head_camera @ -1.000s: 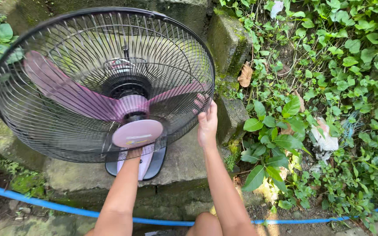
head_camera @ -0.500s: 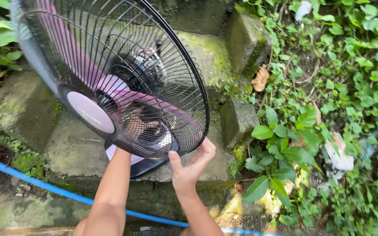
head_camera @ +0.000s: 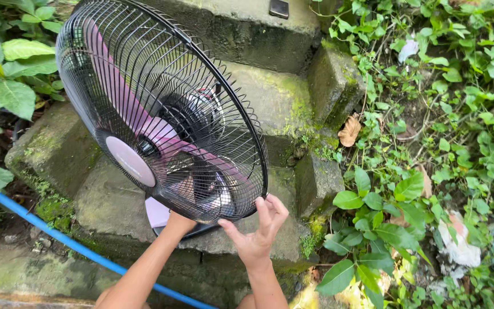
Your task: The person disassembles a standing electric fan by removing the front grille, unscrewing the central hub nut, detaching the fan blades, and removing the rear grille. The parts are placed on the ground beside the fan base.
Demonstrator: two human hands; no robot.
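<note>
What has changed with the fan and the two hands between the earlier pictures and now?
The fan has turned: its grille faced the camera a second ago and now angles toward the left, showing its side and motor. The right hand slid from the grille's right edge down to its lower rim, fingers spread. The left hand remains under the fan at its base. The stone steps and blue hose are unchanged.

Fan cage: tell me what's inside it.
Inside the fan cage are pink blades and a pale round hub cap. The dark motor shows through the wires behind them. The stand below is mostly hidden by the cage and left arm.
</note>
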